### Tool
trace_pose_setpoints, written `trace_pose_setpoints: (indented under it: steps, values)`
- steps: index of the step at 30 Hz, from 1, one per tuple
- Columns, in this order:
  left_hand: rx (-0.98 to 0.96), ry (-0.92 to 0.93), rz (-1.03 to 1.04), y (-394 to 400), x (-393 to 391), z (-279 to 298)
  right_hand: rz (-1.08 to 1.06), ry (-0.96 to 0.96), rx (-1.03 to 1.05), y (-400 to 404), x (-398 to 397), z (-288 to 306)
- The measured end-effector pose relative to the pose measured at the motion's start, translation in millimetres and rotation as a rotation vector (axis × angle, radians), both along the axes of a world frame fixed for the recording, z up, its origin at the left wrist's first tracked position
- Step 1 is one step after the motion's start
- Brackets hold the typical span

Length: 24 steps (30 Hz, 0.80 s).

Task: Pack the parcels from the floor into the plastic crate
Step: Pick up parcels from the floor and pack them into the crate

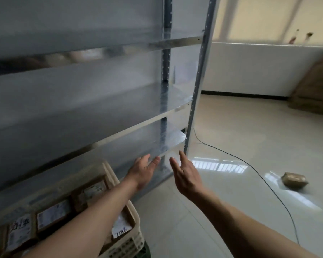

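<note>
A cream plastic crate (pixel 132 237) stands at the lower left, holding several brown parcels with white labels (pixel 53 215). One brown parcel (pixel 294 180) lies alone on the shiny floor at the right. My left hand (pixel 144 169) and my right hand (pixel 185 174) are both stretched out in front of me, fingers straight and empty, above the floor just right of the crate. The view is blurred by motion.
A tall metal shelf rack (pixel 194 94) fills the left and centre, its front post just beyond my hands. A thin black cable (pixel 268 185) snakes across the floor. Stacked brown cardboard (pixel 313 86) leans at the far right wall.
</note>
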<state>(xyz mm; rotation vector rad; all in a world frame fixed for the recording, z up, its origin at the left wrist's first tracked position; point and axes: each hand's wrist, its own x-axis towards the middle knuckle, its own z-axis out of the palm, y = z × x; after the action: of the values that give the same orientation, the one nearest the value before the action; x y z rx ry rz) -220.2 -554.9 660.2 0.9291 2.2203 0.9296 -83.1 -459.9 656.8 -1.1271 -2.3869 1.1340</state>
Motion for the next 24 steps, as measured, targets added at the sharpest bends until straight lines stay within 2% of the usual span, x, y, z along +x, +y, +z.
trace_pose_setpoints:
  steps: [6, 12, 24]
  values:
    - [0.02, -0.006, -0.223, 83.7, 22.6, 5.9, -0.252, 0.016, -0.006, 60.8, 47.9, 5.8]
    - [0.055, -0.021, -0.362, 149.0, 40.9, 0.5, -0.453, 0.031, -0.003, 105.9, 86.4, 9.2]
    - [0.033, -0.03, -0.518, 261.9, 123.6, -2.9, -0.646, 0.037, -0.025, 188.9, 176.3, -1.3]
